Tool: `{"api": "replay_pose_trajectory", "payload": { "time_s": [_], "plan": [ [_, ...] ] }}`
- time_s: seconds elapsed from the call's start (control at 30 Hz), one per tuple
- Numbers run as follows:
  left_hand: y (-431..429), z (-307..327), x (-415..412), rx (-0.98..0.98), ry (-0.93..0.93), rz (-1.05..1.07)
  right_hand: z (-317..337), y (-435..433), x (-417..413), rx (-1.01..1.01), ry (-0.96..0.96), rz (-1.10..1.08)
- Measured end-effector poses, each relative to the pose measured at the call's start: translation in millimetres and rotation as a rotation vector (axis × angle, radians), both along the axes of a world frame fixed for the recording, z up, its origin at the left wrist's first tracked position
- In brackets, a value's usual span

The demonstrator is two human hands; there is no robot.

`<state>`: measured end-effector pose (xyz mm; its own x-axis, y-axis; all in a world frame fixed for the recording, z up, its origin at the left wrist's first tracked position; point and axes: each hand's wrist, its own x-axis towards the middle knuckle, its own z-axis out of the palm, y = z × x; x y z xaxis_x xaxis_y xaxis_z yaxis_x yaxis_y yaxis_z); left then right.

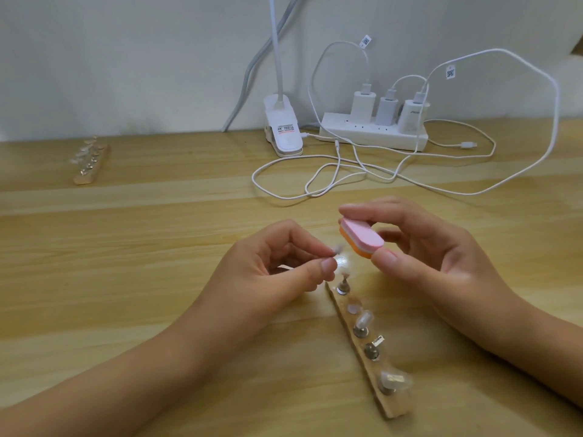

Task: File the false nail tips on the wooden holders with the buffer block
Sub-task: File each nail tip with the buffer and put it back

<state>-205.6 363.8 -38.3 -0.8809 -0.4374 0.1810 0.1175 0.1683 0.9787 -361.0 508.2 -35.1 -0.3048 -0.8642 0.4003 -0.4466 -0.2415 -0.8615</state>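
At the centre of the frame my right hand [426, 247] grips the pink and orange oval buffer block [362, 236] between thumb and fingers, above the pale wooden bench [157, 247]. Just left of it my left hand [277, 266] pinches a small clear false nail tip [118, 250], blurred; whether it touches the block I cannot tell. Toward the lower right lies a long wooden holder strip [391, 408] carrying more clear tips on metal pegs. A second wooden holder strip [83, 179] lies at upper left, a white power strip [372, 134] at upper right

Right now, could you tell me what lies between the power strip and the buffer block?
In the head view, loops of white cable lie on the table between them.
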Motion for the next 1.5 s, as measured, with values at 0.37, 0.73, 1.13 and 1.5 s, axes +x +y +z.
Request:
{"api": "replay_pose_trajectory", "payload": {
  "time_s": [0.37,0.73,1.13,1.5],
  "plan": [
    [2.0,-2.4,0.6,-0.112,0.032,0.086,-0.4,-0.6,6.8,-0.025,-0.01,0.006],
    [6.9,-4.8,4.1,-0.306,0.109,0.113,4.4,-1.5,6.7,-0.003,-0.133,0.042],
    [7.6,-6.1,4.1,-0.292,0.129,0.096,2.7,-1.1,7.3,-0.024,-0.117,0.064],
    [7.6,-5.8,3.8,-0.279,0.139,0.094,4.8,-2.3,6.3,0.053,-0.16,0.062]
  ]
}}
